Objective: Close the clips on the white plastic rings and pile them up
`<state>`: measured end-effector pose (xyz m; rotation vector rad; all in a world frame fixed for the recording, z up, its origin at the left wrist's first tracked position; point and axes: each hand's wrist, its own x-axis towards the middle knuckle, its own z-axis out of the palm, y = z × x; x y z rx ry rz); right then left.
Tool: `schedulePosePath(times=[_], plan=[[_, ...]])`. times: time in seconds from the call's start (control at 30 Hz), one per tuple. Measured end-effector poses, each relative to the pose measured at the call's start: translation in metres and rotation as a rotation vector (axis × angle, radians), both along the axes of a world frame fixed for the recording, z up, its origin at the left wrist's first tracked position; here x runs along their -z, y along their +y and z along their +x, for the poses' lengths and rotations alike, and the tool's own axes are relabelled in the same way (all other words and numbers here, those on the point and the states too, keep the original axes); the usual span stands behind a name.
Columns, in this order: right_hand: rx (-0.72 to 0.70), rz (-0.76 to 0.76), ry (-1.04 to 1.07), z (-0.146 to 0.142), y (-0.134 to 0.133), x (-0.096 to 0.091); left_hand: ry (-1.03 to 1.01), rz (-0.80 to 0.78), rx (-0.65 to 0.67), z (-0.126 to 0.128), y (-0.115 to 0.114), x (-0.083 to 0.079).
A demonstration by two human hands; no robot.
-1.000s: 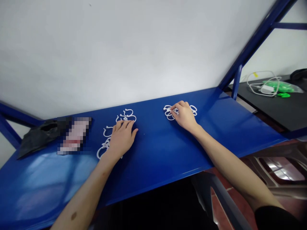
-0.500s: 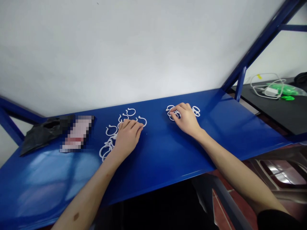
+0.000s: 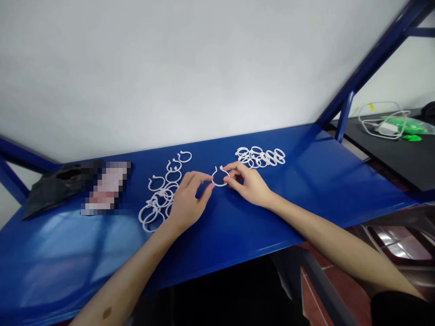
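One white plastic curtain ring (image 3: 220,185) is held between my two hands above the blue tabletop, its gap facing up with small snap ends on either side. My left hand (image 3: 189,197) pinches the ring's left side between thumb and fingers. On the opposite side, my right hand (image 3: 249,183) grips it near the clasp end in the same way. To the left lies a loose spread of open curtain rings (image 3: 156,189), some partly hidden behind my left hand. Beyond my right hand, a cluster of curtain rings (image 3: 261,161) that look closed lies overlapped.
The blue table (image 3: 217,244) runs along a white wall (image 3: 204,81). A black plastic bag (image 3: 50,190) and a blurred-out flat item (image 3: 107,188) lie at left. On the right, a dark side table (image 3: 401,158) holds a white cable with charger (image 3: 387,129) and green plastic (image 3: 411,137).
My right hand has moved left from the right-hand cluster to the ring. My left hand has shifted slightly right with that ring, away from the loose spread. Both hands now hold it.
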<state>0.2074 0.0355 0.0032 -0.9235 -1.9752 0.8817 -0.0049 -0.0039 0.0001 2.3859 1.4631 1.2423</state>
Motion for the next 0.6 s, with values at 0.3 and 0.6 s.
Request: schedulePosePath(times=[0.3, 0.6], plan=[[-0.127, 0.051, -0.034, -0.0012, -0.0056, 0.0025, -0.114, -0.370, 0.017, 0.0012, 0.0015, -0.0023], [-0.223, 0.225, -0.062, 0.0000, -0.0096, 0.0032, -0.044, -0.221, 0.048, 0.0018, -0.0032, 0.0056]])
